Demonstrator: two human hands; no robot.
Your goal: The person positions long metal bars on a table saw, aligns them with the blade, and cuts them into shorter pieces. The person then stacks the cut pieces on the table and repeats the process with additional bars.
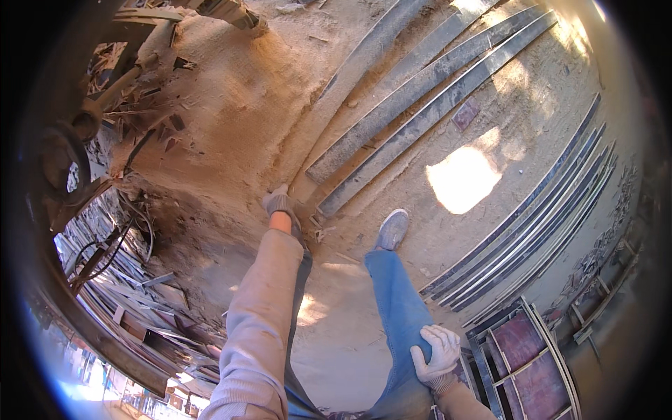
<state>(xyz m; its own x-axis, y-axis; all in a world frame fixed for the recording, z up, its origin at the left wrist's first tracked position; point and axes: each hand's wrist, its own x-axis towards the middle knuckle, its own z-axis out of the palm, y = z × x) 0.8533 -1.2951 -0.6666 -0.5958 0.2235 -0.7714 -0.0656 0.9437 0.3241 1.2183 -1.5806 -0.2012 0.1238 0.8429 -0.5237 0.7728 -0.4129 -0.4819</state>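
Note:
My left hand (278, 200), in a pale work glove, reaches down beside the near end of a long dust-covered board (329, 115) on the ground. Its fingers are small and partly hidden, so whether they grip the board is unclear. My right hand (437, 354), gloved too, rests on my right knee with its fingers apart and nothing in it. Right of the dusty board lie two grey boards (392, 129) (434, 105), spread like a fan, with their near ends close to my left hand.
Heaped sawdust (224, 91) lies at the left, by a machine with a wheel (63, 164). Scrap strips (133, 329) pile at lower left. Several long strips (525, 224) lie at right, near a metal frame with reddish panels (521, 343). A reddish block (465, 113) sits beyond the boards.

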